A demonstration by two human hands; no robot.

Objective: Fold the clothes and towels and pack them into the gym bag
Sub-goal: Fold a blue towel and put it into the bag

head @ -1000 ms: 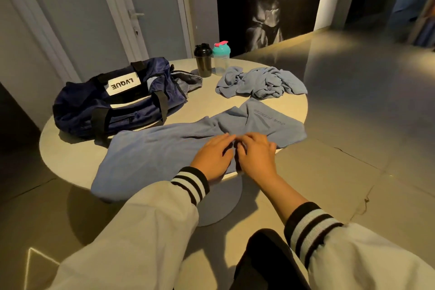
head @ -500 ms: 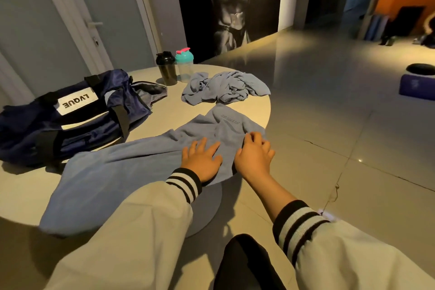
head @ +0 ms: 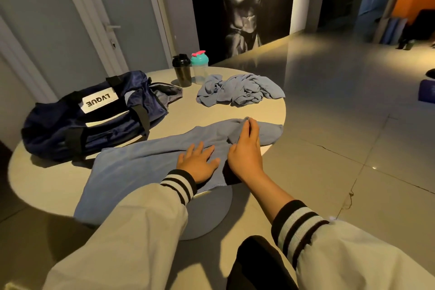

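Observation:
A long blue towel lies spread across the near side of the round white table, its left end hanging over the edge. My left hand presses flat on its middle with straight fingers. My right hand reaches over the towel's right part and pinches a raised fold of cloth at its far edge. A navy gym bag with a white label and black straps lies at the table's left, its zipper open. A crumpled blue garment sits at the far right of the table.
A black shaker bottle and a clear one with a teal lid stand at the table's far edge. Grey doors are behind the bag. Tiled floor stretches to the right, with mats and gear in the far corner.
My right hand has moved forward from beside my left hand to the towel's far edge and pinched up a fold. My left hand stays flat. The view has shifted slightly.

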